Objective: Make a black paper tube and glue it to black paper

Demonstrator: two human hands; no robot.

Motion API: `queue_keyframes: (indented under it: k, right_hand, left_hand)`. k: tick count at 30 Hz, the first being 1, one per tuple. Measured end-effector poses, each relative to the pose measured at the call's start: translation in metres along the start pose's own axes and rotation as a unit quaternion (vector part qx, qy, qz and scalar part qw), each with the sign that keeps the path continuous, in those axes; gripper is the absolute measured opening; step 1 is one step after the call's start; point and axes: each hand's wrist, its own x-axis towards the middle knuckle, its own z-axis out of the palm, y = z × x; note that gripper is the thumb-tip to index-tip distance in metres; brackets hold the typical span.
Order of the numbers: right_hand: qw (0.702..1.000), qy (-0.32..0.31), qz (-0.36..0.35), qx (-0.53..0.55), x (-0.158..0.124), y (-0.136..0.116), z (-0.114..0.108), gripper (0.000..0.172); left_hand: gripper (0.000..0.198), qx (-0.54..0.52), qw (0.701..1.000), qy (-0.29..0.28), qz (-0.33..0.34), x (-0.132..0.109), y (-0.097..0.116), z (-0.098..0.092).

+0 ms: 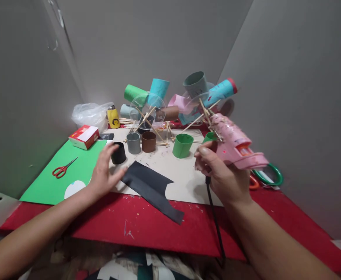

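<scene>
My right hand point(217, 167) is wrapped round the handle of a pink glue gun point(234, 142), whose nozzle points up and left toward wooden sticks. A black cord point(214, 217) hangs below it. My left hand point(104, 173) has its fingers apart beside a small black paper ring point(119, 154); whether a fingertip touches the ring is unclear. Right of that ring stand a grey ring point(133, 143), a brown ring point(149, 142) and a green ring point(183, 146). A cut piece of black paper point(151, 188) lies between my hands, over the front edge of the pale board point(188, 186).
Behind stands a stick structure point(147, 118) with coloured tubes. At the left, red scissors point(62, 170) and a red box point(84, 136) rest on green paper point(46, 186). Green-handled scissors point(271, 174) lie at the right of the red table point(106, 221). Grey walls enclose the sides.
</scene>
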Motion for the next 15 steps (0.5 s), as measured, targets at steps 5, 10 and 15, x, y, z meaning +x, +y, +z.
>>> queue_keyframes:
  k: [5, 10, 15]
  right_hand:
    - [0.999, 0.021, -0.012, 0.036, 0.002, -0.007, -0.001, 0.021]
    - [0.995, 0.045, 0.017, 0.089, -0.001, -0.015, 0.002, 0.019]
    - [0.993, 0.04, 0.038, 0.103, -0.004, -0.024, -0.007, 0.015]
  left_hand:
    - [0.062, 0.039, 0.931, -0.339, 0.131, -0.027, 0.016, 0.002]
    - [0.06, 0.06, 0.922, -0.361, 0.128, -0.021, 0.024, 0.023]
    - [0.069, 0.088, 0.926, -0.35, 0.114, -0.009, 0.039, 0.043]
